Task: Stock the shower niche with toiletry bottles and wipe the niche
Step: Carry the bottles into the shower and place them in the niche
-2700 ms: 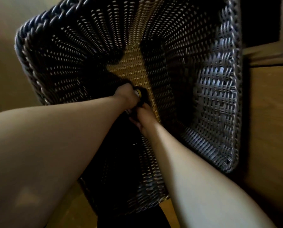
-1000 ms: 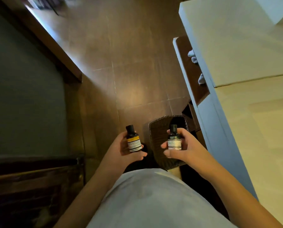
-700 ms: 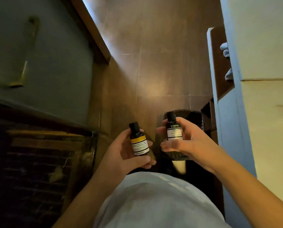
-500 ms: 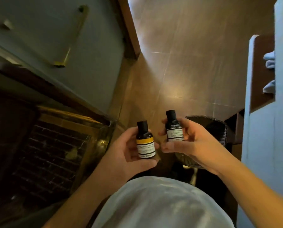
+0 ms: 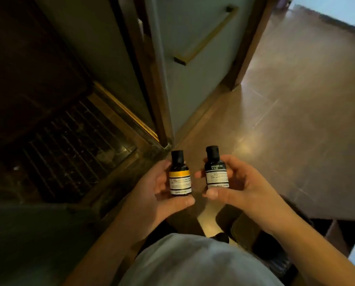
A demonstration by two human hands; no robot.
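My left hand (image 5: 151,195) grips a small dark bottle with a yellow band (image 5: 179,178) and a black cap, held upright. My right hand (image 5: 240,188) grips a second small dark bottle with a white label reading shower gel (image 5: 216,172), also upright. The two bottles sit side by side in front of my waist, a short gap between them. No niche is in view.
A dark shower floor with a slatted grate (image 5: 69,153) lies to the left behind a raised threshold (image 5: 129,114). A glass door with a brass handle (image 5: 205,36) stands ahead. Brown floor tiles (image 5: 296,112) spread to the right. The woven basket (image 5: 275,250) is low right.
Both hands came up out of the woven basket, each with a bottle. My view has since swung left, from the vanity and basket toward the shower door and grate.
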